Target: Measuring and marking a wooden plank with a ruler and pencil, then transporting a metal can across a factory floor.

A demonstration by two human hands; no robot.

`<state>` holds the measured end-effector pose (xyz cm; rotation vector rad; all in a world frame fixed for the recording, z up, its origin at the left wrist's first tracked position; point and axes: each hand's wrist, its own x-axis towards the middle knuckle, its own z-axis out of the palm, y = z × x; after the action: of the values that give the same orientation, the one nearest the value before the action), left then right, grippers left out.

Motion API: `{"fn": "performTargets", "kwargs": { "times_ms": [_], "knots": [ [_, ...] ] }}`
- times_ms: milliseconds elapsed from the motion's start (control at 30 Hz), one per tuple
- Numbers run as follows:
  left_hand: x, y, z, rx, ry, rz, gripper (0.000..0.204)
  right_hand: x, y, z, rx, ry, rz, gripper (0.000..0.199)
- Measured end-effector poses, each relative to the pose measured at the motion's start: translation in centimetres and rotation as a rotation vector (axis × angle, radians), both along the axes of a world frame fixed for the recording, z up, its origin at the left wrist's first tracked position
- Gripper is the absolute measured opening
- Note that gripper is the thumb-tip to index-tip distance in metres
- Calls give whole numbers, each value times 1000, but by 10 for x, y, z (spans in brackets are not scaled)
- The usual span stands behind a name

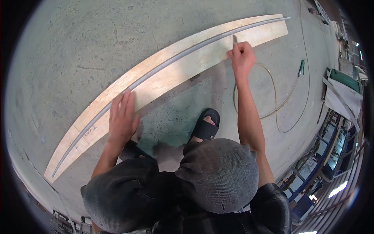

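Observation:
A long pale wooden board [187,70] lies on the floor in front of me. Along it runs a thin grey rod [165,63], reaching slightly past the board's far right end. My left hand [123,117] rests on the board's left half, fingers stretched out, with the fingertips against the rod. Over the right half, my right hand [242,58] is closed in a pinch. A short, dark, narrow piece [235,38] sticks up from its fingers, its tip just below the rod; I cannot make out its kind. Some handwritten marks [90,130] show on the board left of my left hand.
I squat close to the board, one black sandal [205,124] near its front edge. A yellowish hose [275,91] with a green-handled end [302,68] loops over the concrete floor [78,46] at right. Metal racks [323,152] and a pale panel [343,97] stand farther right.

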<state>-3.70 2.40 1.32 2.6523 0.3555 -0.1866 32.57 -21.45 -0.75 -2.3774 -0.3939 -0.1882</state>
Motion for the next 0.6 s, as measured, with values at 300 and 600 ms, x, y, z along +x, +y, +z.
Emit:
{"fn": "performTargets", "kwargs": {
  "times_ms": [300, 600],
  "knots": [
    [49, -12, -10, 26, -88, -148, 79, -135, 71, -10, -3, 96, 385, 16],
    [57, -16, -11, 11, -22, -176, 84, -88, 53, -17, -157, 6, 345, 12]
  ]
}}
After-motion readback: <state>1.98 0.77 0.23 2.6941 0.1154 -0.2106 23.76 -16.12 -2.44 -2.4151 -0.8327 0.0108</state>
